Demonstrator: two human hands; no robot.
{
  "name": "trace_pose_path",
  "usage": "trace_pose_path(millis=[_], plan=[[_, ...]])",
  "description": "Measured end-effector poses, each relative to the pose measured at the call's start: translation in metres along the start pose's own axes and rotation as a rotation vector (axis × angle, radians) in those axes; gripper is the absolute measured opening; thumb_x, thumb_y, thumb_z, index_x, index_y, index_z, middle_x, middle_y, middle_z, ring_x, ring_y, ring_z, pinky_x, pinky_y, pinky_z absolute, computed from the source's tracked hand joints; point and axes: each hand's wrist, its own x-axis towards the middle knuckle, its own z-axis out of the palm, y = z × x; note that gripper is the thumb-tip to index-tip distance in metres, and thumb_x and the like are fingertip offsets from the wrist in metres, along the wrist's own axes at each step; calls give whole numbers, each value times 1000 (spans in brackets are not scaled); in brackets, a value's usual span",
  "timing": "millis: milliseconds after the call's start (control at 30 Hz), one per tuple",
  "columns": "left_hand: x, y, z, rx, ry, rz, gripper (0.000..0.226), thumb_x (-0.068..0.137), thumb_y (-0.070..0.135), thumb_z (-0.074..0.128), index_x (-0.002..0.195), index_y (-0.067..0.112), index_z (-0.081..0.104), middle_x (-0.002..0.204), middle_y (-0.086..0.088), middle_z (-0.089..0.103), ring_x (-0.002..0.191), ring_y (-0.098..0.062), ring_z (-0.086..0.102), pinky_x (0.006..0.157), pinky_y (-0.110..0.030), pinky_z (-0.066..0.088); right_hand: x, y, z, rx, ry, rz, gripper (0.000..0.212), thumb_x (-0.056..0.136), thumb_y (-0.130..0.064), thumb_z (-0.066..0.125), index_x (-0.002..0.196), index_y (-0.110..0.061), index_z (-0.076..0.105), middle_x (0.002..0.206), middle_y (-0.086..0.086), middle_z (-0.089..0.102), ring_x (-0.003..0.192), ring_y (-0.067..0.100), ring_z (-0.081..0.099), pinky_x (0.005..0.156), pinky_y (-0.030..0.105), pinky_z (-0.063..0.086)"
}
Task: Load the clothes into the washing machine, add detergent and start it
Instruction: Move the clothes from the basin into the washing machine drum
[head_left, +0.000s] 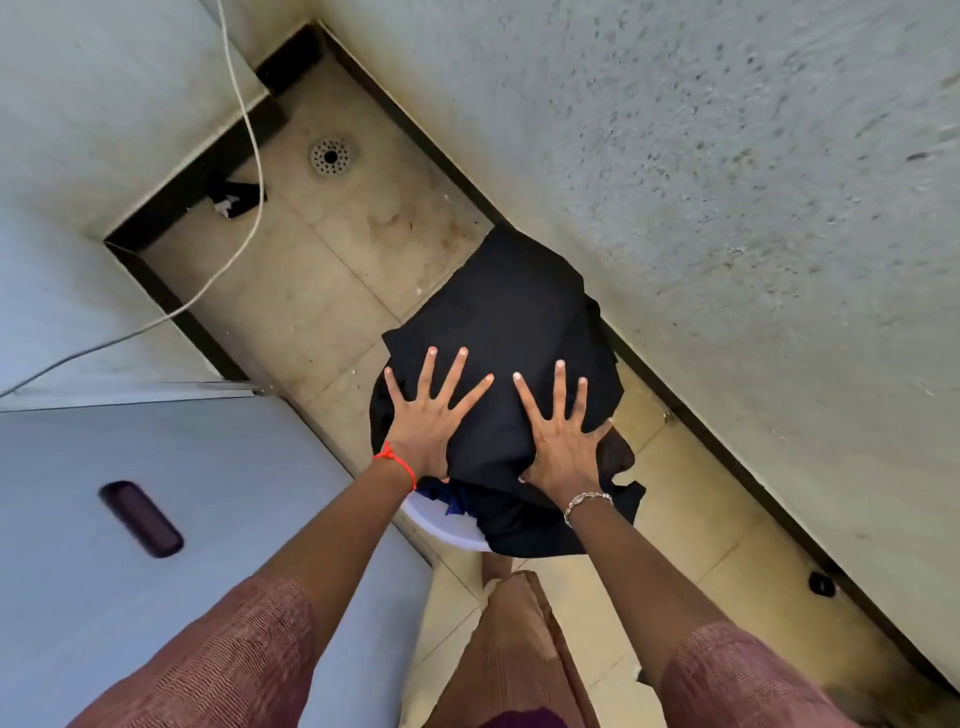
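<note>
The left hand (426, 423) and right hand (563, 447) are pressing, fingers (427, 379) spread wide, on plain black clothes (509, 312) heaping over a white basket (449, 527) at three o'clock from the grey washing machine (234, 467).

A beige tiled floor (332, 291), stained and gritty, runs as a narrow strip from near to far between rough pale walls. The right wall (727, 182) is speckled plaster; a black skirting (415, 135) edges its foot and goes round the far corner. At the far end a round metal drain (331, 156) is set in the tiles. Left of it, against the skirting, lies a small dark scrap (236, 197). A white cable (255, 145) hangs down the left wall, loops over the floor and runs off left. Near right, a small round black thing (822, 585) sits by the skirting.
</note>
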Motion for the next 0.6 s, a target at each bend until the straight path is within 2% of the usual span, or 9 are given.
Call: trace_pose_path(millis=[133,200,300,367,433,500,600], plan=[[22,-1,18,-143,-12,-43,118,74,53,65,132,40,-38,150,-9,-34,138,-48,-20,98,-76,17,28,3,6,29,41,-29,121,70,-45,73,133,-49,-30,150,7,-33,139,44,-17,96,76,22],[30,-3,22,-219,-45,-69,113,78,48,63,136,40,-33,149,-9,-36,137,-49,-18,99,-75,19,39,5,8,49,25,-66,112,77,-38,69,133,-53,-26,150,4,-33,139,45,-13,95,74,27],[41,-2,31,-298,-85,-82,104,85,38,61,139,39,-28,149,-7,-36,139,-50,-11,102,-70,25,49,6,13,45,1,-129,98,87,-17,60,137,-53,-16,151,1,-30,140,47,-8,95,67,36],[44,2,38,-326,-71,-57,102,89,15,56,137,38,-32,148,-6,-38,141,-48,-3,102,-59,38,50,7,18,28,-26,-154,90,89,-1,49,142,-48,-7,154,1,-25,141,46,-3,96,59,43],[45,8,41,-370,-68,-36,101,87,-7,47,138,35,-29,150,-6,-34,142,-43,5,92,-43,51,48,8,20,6,-48,-180,86,88,11,41,146,-38,2,156,2,-19,141,43,5,92,48,49],[45,11,37,-363,-48,-42,94,86,-14,42,146,29,-16,155,-9,-23,141,-39,19,90,-38,52,46,10,17,14,-49,-202,81,86,15,40,147,-30,12,157,3,-10,142,39,14,91,42,50],[40,10,18,-306,-25,-38,78,90,-12,40,150,21,2,158,-13,-5,128,-36,43,93,-37,47,41,12,4,81,-1,-216,67,87,13,41,144,-20,29,157,6,9,136,33,32,99,39,44]])
